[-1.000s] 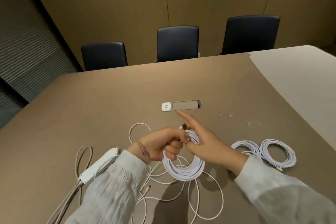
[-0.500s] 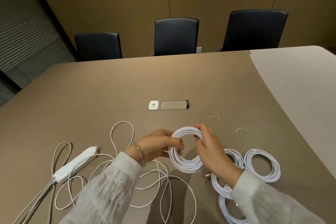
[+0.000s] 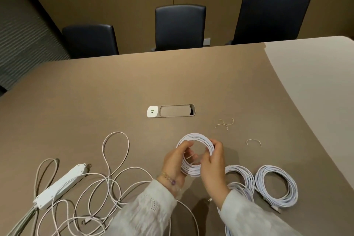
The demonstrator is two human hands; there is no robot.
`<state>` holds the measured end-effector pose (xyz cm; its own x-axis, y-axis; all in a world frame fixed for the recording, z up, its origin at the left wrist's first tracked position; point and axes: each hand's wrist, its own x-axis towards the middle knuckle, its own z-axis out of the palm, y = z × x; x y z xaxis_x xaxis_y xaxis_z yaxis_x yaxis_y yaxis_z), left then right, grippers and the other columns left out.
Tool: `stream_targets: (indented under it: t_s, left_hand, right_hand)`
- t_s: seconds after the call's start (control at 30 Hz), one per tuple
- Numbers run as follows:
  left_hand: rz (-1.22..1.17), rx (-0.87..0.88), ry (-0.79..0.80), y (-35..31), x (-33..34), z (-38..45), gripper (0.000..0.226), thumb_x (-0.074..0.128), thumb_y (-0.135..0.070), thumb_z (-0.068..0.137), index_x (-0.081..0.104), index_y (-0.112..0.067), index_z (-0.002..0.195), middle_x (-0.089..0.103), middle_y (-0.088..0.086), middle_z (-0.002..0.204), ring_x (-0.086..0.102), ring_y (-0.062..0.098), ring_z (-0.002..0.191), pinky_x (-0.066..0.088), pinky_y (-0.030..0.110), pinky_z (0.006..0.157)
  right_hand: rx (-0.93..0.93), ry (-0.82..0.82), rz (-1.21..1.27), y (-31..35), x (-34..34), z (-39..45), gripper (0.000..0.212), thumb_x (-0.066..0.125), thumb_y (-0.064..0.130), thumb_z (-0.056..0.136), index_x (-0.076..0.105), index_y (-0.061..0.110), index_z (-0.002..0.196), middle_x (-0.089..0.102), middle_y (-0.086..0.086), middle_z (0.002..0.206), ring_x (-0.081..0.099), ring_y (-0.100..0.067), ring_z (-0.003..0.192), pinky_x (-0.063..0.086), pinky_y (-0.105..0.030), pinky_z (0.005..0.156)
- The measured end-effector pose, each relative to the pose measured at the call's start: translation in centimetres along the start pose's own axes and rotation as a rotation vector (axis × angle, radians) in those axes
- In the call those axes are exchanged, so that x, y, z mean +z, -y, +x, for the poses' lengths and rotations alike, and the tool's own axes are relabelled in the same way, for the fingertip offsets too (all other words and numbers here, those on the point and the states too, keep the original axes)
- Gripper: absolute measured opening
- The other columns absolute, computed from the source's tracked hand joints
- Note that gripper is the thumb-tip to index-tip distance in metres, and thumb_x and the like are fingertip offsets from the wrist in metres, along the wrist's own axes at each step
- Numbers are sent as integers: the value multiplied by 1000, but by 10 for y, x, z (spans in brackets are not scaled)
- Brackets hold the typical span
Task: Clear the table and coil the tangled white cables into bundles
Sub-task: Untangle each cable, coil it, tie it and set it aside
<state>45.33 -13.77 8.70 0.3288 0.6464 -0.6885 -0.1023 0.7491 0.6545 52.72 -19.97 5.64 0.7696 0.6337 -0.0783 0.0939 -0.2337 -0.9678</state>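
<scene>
- The person is holding a coiled white cable (image 3: 195, 154) upright just above the surface (image 3: 115, 86), at about 6 o'clock from the surface's power socket (image 3: 171, 110).
- The left hand (image 3: 175, 161) is curling its fingers round the coil's 9 o'clock side, and the right hand (image 3: 212, 163) is gripping the 3 o'clock side, thumb and fingers closed over the strands.
- Finished bundles (image 3: 275, 186) are lying at 4 o'clock from the held coil, near the right sleeve.
- A loose tangled cable (image 3: 115, 178) is sprawling at 8 o'clock, overlapping a white power strip (image 3: 61, 184) farther toward 9 o'clock.
- Small twist ties (image 3: 226, 123) are sitting at 1 o'clock, within reach; another tie (image 3: 253, 141) is lying at 3 o'clock.
- Judged risk: the coil looks untied, so if either hand is letting go to fetch a tie, the springy loops could fan open and slip apart.
- Its free end could also be snagging the loose tangle below, dragging it along.
</scene>
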Motion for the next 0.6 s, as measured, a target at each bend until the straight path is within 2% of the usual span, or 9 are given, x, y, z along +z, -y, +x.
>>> stream_targets:
  t_s: [0.17,0.27,0.33,0.43,0.53,0.6]
  left_hand:
    - [-34,-64,30,-1,15,30,20,77,-14,79,61,-12,67,53,3,57,55,16,53,54,28,64]
    - [-76,-150,115,-5,20,45,27,75,-16,79,54,-14,61,51,2,56,56,15,51,52,26,65]
    - [-64,-155,200,-9,24,54,22,73,-15,76,54,-15,64,45,-1,49,52,14,48,48,27,64]
    - [-24,-87,258,-15,31,64,24,72,-25,75,50,-20,67,25,-8,46,29,9,40,34,26,60]
    - [32,-28,144,-19,38,78,42,67,-47,82,43,-20,61,21,-7,48,18,10,40,24,27,53]
    - [90,4,25,-23,41,88,47,64,-50,85,43,-19,57,24,-5,47,21,13,42,26,28,51]
  right_hand:
    - [56,-60,65,-9,1,24,33,43,-6,92,43,20,112,53,-6,114,51,-18,101,36,-23,86]
    - [88,-128,73,-16,6,38,36,41,-10,89,45,12,117,52,-10,116,51,-21,103,38,-26,88]
    - [118,-153,89,-22,8,48,38,42,-10,88,45,13,119,52,-10,116,53,-23,104,42,-32,91]
    - [177,-147,166,-25,11,61,37,41,-8,90,44,18,115,55,-8,107,56,-23,93,46,-29,80]
    - [184,-74,184,-28,13,71,28,45,-3,92,47,19,109,57,-2,93,57,-21,83,45,-24,71]
    - [179,-19,149,-34,12,80,18,56,6,90,53,19,102,60,2,84,59,-19,79,48,-31,74]
